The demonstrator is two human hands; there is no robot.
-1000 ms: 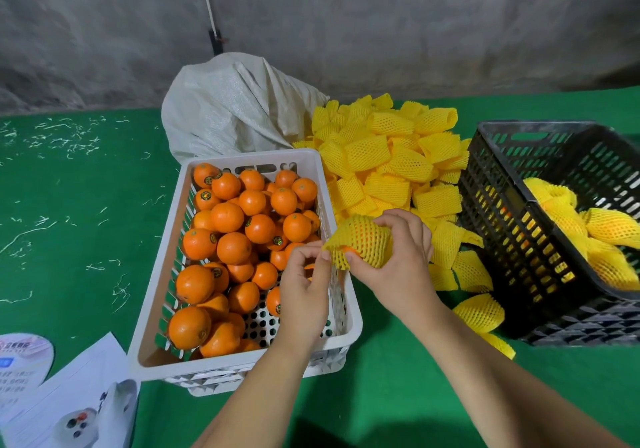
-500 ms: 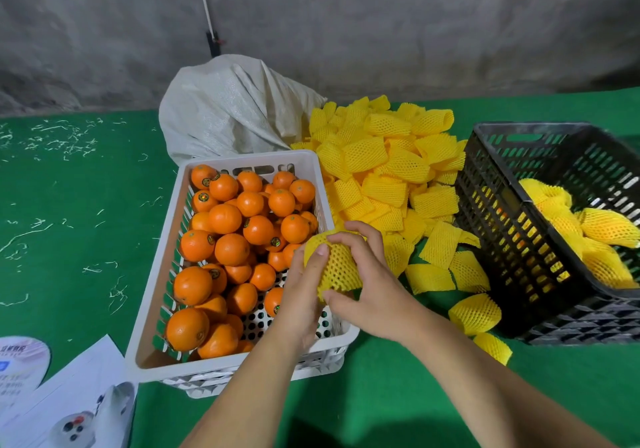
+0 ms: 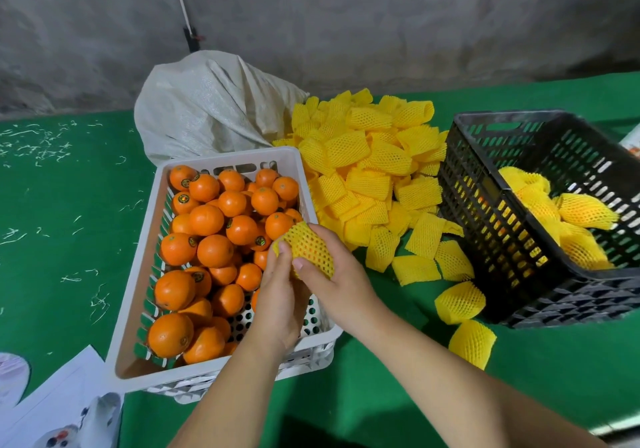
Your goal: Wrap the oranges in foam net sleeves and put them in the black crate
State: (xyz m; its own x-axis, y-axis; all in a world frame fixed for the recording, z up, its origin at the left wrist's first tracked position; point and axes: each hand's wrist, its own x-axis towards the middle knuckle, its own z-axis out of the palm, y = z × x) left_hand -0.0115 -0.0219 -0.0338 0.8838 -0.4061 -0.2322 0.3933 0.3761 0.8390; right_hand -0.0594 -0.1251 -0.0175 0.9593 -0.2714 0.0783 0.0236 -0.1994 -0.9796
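Both hands meet over the right rim of the white crate (image 3: 138, 281), which is full of bare oranges (image 3: 211, 250). Between them is one orange inside a yellow foam net sleeve (image 3: 306, 247). My left hand (image 3: 282, 295) pinches the sleeve's left end, and my right hand (image 3: 337, 274) grips it from the right with the thumb across the net. A heap of empty yellow sleeves (image 3: 374, 170) lies beside the white crate. The black crate (image 3: 485, 205) stands at the right and holds several wrapped oranges (image 3: 561, 212).
A grey woven sack (image 3: 211, 108) sits behind the white crate. Loose sleeves (image 3: 460, 302) lie on the green cloth in front of the black crate. Papers and a white device (image 3: 69, 413) are at the bottom left. A concrete wall closes the back.
Both hands have carried the sleeved orange from above the sleeve heap down and left to the white crate's right rim, and the sleeve now covers more of the orange.
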